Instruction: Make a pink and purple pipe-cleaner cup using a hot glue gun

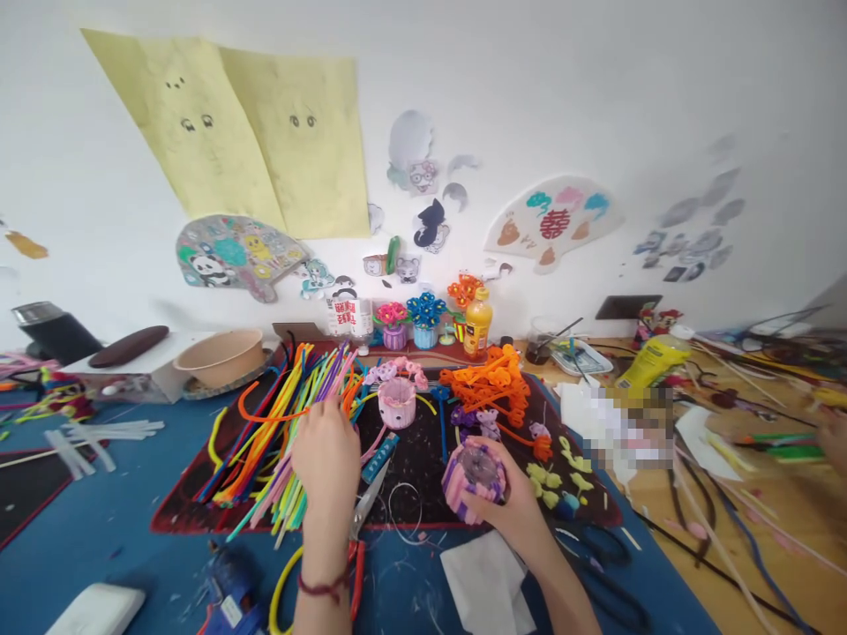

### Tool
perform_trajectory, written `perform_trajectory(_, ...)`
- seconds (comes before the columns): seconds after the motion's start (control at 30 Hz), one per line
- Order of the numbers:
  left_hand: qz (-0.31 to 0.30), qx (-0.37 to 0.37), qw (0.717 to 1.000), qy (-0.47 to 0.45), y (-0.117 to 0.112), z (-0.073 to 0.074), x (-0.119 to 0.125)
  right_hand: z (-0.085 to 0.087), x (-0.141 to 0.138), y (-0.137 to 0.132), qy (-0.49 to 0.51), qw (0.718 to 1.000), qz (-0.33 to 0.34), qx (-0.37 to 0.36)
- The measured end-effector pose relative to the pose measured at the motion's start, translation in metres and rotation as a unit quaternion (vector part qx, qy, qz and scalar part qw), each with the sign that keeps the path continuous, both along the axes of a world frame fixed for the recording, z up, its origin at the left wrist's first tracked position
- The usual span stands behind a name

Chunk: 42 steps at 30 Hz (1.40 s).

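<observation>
My left hand (327,454) reaches over a spread bunch of colourful pipe cleaners (281,428). Its fingers are curled down among the stems, and what they pinch is hidden. My right hand (513,498) is closed around a small round pot of pink and purple pipe cleaners (473,476), tilted so that its grey inside faces me. Between and beyond my hands stands a pink pot with a face (397,403), topped by a pink and lilac handle. Scissors (369,503) lie beside my left wrist, near a blue packet (380,457).
Orange pipe cleaner pieces (493,388) and yellow-green ones (562,472) lie on the dark mat (423,467). A blue glue gun (231,591) and white tissue (486,582) are in front. An orange drink bottle (477,324) and flower pots (425,322) stand along the wall.
</observation>
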<state>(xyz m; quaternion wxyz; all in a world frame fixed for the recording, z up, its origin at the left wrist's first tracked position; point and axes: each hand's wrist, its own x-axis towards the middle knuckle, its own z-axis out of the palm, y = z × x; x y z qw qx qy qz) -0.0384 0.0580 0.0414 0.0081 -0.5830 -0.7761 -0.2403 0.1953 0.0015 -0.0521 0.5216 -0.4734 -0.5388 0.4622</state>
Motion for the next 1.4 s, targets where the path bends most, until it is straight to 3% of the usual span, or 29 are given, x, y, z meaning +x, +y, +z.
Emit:
perform_trajectory(0.07,0.063,-0.020,0.997,0.033,0.015,0.000,-0.020,0.001,-0.001,-0.001,0.004,1.000,0.007,-0.004)
perform_trajectory(0.17,0.124,-0.051,0.989,0.055,0.033,-0.014,-0.038,0.003,-0.001,-0.002,0.006,1.000,0.006,0.000)
perform_trajectory(0.33,0.148,-0.060,0.984,0.081,0.040,-0.030,-0.041,0.007,-0.003,-0.001,0.004,1.000,0.008,0.004)
perform_trajectory(0.7,0.171,-0.008,0.981,0.091,0.041,-0.005,-0.035,0.017,-0.001,-0.001,-0.023,0.999,0.007,0.043)
perform_trajectory(0.97,0.142,-0.009,0.989,0.033,0.040,-0.002,-0.046,-0.001,-0.006,0.003,-0.107,0.993,0.001,0.042)
perform_trajectory(1.1,0.106,0.009,0.994,0.009,0.037,0.005,-0.050,-0.009,-0.008,0.004,-0.109,0.993,-0.006,0.037)
perform_trajectory(1.27,0.042,0.041,0.998,-0.028,0.024,0.019,-0.045,-0.007,-0.011,0.006,-0.143,0.988,-0.005,0.053)
perform_trajectory(1.3,0.000,0.054,0.998,-0.044,0.019,0.020,-0.040,-0.006,-0.011,0.006,-0.149,0.986,-0.005,0.070)
perform_trajectory(1.33,-0.083,0.081,0.989,-0.087,0.014,0.021,-0.033,-0.004,-0.010,0.007,-0.154,0.984,-0.005,0.090)
perform_trajectory(1.4,-0.247,0.092,0.950,-0.165,0.001,0.020,-0.016,-0.002,-0.008,0.008,-0.162,0.979,0.001,0.124)
